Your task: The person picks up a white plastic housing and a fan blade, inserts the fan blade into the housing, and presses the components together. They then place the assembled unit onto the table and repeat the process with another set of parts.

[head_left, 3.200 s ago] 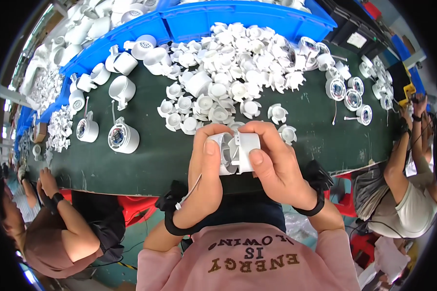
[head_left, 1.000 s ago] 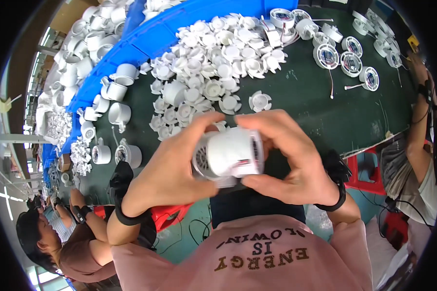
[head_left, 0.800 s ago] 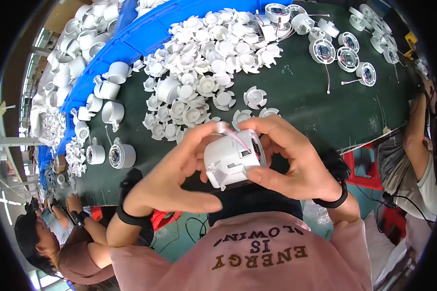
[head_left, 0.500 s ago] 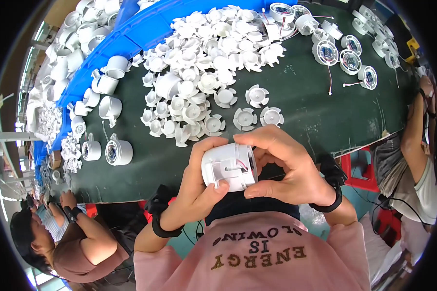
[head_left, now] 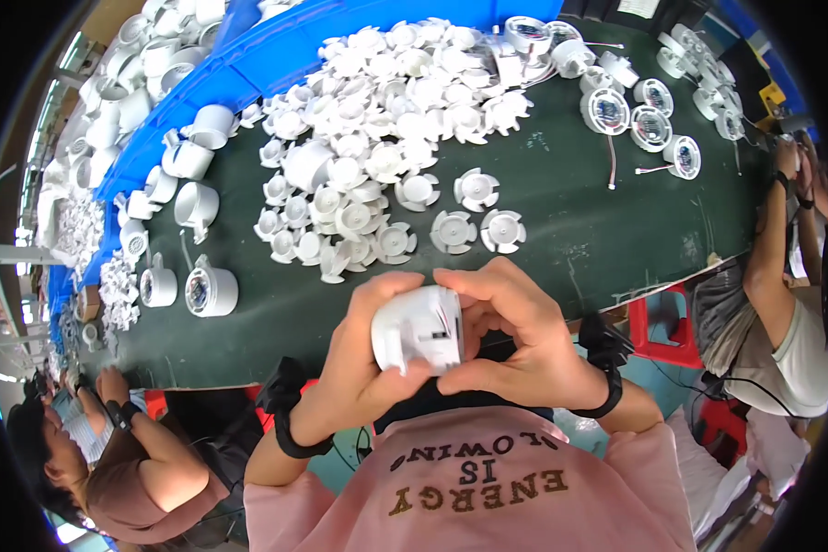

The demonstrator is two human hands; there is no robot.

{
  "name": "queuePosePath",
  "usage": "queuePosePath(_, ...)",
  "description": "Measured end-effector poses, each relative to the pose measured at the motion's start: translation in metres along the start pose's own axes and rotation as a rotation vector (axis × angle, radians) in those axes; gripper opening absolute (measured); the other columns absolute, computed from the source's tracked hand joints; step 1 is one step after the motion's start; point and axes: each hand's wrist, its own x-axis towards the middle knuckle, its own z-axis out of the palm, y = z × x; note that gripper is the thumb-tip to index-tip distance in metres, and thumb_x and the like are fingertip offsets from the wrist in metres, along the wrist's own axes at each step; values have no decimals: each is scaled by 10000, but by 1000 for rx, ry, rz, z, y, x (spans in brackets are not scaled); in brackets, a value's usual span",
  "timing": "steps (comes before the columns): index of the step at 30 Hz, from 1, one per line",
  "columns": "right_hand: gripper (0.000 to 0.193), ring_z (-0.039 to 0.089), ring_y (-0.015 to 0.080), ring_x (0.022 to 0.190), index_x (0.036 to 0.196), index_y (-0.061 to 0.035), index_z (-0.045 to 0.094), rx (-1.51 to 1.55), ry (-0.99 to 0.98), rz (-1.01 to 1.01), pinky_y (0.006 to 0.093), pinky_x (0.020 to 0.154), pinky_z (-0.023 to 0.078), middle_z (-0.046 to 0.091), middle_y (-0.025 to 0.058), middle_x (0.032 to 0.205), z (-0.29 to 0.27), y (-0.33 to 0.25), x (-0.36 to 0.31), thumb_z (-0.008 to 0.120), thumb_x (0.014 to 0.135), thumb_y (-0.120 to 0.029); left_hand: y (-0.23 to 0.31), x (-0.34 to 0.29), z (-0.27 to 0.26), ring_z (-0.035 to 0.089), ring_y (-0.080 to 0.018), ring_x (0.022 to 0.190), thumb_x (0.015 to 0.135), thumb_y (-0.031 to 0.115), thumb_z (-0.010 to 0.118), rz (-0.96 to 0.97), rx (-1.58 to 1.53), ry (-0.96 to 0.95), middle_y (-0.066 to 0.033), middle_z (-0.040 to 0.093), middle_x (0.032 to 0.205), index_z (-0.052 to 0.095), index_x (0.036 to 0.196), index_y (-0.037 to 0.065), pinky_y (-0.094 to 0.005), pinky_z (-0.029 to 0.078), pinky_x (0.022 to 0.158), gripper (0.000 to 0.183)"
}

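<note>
Between my two hands, just off the table's near edge, is a white cylindrical plastic housing (head_left: 412,324) with a small dark slot in its side. My left hand (head_left: 359,336) wraps its left end, thumb along the near side. Closed round the right end is my right hand (head_left: 524,345), its index finger over the top and its thumb underneath. Whatever sits inside the housing is hidden. Beyond my hands lie loose white fan impellers (head_left: 453,231) in front of a big impeller pile (head_left: 386,101). To the left stands a similar housing with a circuit board (head_left: 212,290) in its face.
A blue bin (head_left: 258,69) of white housings lines the far left of the dark green table (head_left: 580,239). Round white parts with circuit boards and wires (head_left: 651,128) lie at right. Co-workers sit at left (head_left: 147,460) and right (head_left: 777,304). A red stool (head_left: 662,327) stands at right.
The housing has turned in my hands; its red wire and dark open end, visible before, are now out of sight. Both hands keep hold. The whole view has shifted slightly.
</note>
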Motion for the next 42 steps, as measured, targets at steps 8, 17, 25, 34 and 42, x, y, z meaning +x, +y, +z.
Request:
queuePosePath(8, 715, 554, 317, 989, 1300, -27, 512, -475, -29, -222, 376, 812, 505, 528, 166, 1119, -7, -27, 11, 822, 672, -166, 7, 6, 5, 498, -158, 1065, 737, 219, 791, -209, -209, 345, -77, 494, 1159, 370, 1312, 28, -293, 417, 904, 738)
queuePosePath(17, 582, 525, 338, 1065, 1275, -163, 555, -1632, 255, -181, 460, 882, 412, 522, 165, 1187, -190, 15, 66, 705, 725, -45, -32, -44, -135, 556, -66, 731, 961, 320, 510, -340, -1, 777, 0, 591, 891, 556, 1167, 29, -229, 403, 528, 360)
queuePosePath(25, 492, 506, 319, 1044, 1337, -54, 489, -780, -57, -177, 375, 909, 418, 482, 191, 1177, -77, 3, 37, 570, 855, -117, -81, -75, -210, 552, -131, 1052, 968, 245, 527, -286, 533, 884, -103, 633, 1149, 568, 1216, -74, -256, 389, 948, 406)
queuePosePath(34, 444, 467, 216, 1105, 1357, -13, 444, -799, 137, -35, 313, 973, 343, 482, 122, 1229, -128, 22, 26, 435, 942, -171, -26, -70, -84, 476, -196, 1142, 906, 35, 490, 34, 637, 869, -124, 522, 1244, 513, 1209, -35, -307, 352, 941, 312)
queuePosePath(42, 469, 432, 236, 1176, 1367, 7, 423, -814, 212, -90, 333, 1028, 293, 459, 145, 1283, -122, 25, 26, 388, 941, -187, -16, -41, -20, 474, -253, 1116, 824, -22, 510, 67, 349, 473, -177, 496, 1206, 517, 1134, -44, -339, 335, 986, 310)
